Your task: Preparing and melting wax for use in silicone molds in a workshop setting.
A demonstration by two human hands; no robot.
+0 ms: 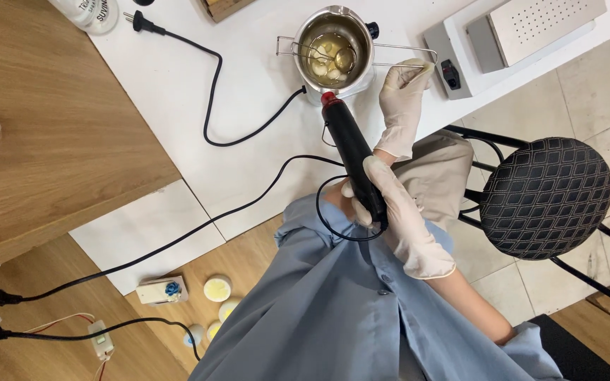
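Note:
My right hand (402, 222), in a pale glove, grips a black heat gun (353, 152) by its body. Its red tip (329, 99) points at the side of a small metal melting pot (361, 67) on the white table (178, 85). The pot holds yellowish liquid with white lumps and a wire scoop (333, 55). My left hand (400, 99), also gloved, reaches up past the gun, and its fingertips touch the end of the long wire handle (404, 48) sticking out from the pot's right side. The gun's cord loops down over my blue shirt.
Black power cords (213, 92) cross the white table. A grey device with a perforated metal plate (531, 25) stands at the top right, and a black quilted stool (545, 197) at right. Small round candles (217, 288) and a wooden tabletop (51, 141) lie at left.

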